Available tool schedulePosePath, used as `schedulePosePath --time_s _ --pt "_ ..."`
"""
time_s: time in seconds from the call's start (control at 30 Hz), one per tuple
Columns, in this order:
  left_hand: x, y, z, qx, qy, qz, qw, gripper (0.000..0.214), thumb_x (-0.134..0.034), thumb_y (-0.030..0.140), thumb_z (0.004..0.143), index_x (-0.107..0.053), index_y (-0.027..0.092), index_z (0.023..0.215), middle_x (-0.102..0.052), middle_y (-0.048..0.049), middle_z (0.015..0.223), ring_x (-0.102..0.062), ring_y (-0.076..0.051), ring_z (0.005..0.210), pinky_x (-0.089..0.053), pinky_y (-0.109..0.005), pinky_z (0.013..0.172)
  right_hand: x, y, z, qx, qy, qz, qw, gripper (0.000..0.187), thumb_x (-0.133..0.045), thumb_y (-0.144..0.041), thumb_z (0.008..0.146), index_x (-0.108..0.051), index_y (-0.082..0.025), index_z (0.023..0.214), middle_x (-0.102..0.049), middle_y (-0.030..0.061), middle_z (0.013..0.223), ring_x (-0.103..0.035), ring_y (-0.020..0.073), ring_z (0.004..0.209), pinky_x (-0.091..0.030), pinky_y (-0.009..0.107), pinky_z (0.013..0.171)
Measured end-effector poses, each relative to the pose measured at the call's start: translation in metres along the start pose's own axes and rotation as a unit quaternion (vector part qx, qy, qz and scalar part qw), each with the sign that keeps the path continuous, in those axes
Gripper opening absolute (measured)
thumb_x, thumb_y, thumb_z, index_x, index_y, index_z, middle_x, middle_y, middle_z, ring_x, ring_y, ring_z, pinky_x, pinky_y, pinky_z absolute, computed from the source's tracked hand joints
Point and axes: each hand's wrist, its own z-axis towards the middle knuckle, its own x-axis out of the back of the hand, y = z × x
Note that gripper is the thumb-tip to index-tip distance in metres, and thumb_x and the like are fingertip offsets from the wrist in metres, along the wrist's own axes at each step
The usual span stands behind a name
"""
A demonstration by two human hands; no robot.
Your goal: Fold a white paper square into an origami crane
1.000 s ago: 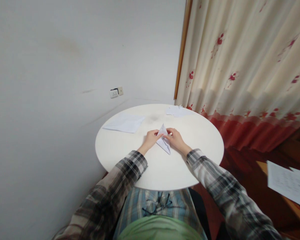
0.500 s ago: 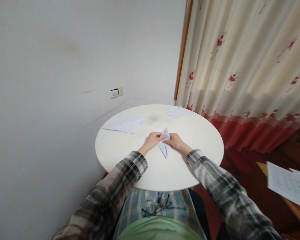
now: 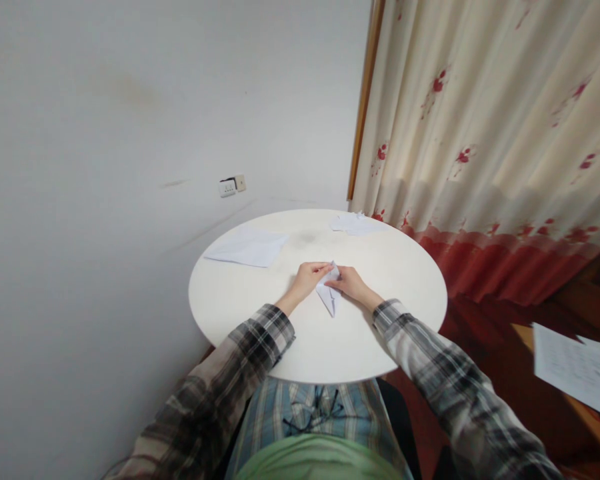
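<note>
A small folded white paper (image 3: 329, 298) with a point toward me lies on the round white table (image 3: 260, 313), near its middle. My left hand (image 3: 309, 277) pinches the paper's upper left part, fingers curled over its top. From the right, my right hand (image 3: 347, 282) grips the same paper, fingers closed on its upper edge. The two hands touch over the paper and hide its top.
A flat white sheet (image 3: 249, 247) lies at the table's back left. Crumpled white paper (image 3: 353, 223) sits at the far edge by the flowered curtain (image 3: 480, 147). The white wall stands to the left. Printed sheets (image 3: 575, 370) rest on a wooden surface at lower right.
The folded paper has turned from slanting right to pointing straight toward me and looks narrower. Both hands have closed in over its top, covering the upper tip.
</note>
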Motion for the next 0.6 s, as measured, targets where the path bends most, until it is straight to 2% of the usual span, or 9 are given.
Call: schedulePosePath --time_s 0.23,0.37,0.6 --pt "-0.002 0.003 -0.002 0.003 -0.007 -0.006 1.000 0.034 -0.062 0.044 0.066 -0.070 0.012 0.074 -0.070 -0.0051 0.079 -0.061 -0.019 0.076 -0.046 -0.027 0.071 0.002 -0.003 0.000 0.012 0.005 -0.053 0.999 0.018 -0.064 -0.031 0.071 -0.062 -0.013 0.071 -0.061 0.0028 0.069 -0.049 0.0119 0.062 -0.031 0.021 0.057" --pt "0.001 0.000 0.001 -0.004 0.013 -0.001 1.000 0.029 -0.062 0.039 0.066 -0.069 0.013 0.076 -0.069 -0.0062 0.083 -0.061 -0.018 0.077 -0.046 -0.027 0.071 0.002 -0.003 0.001 -0.016 0.007 -0.087 0.996 0.025 -0.065 -0.035 0.070 -0.061 -0.011 0.072 -0.059 0.0034 0.067 -0.046 0.0113 0.059 -0.029 0.022 0.055" --pt "0.004 -0.012 0.004 0.032 0.020 0.017 0.999 0.021 -0.064 0.034 0.062 -0.068 0.013 0.067 -0.069 -0.0050 0.071 -0.060 -0.017 0.068 -0.045 -0.026 0.065 0.003 -0.004 0.000 -0.025 0.004 -0.094 0.995 0.024 -0.064 -0.035 0.071 -0.060 -0.011 0.071 -0.057 0.0024 0.065 -0.044 0.0103 0.057 -0.026 0.022 0.054"
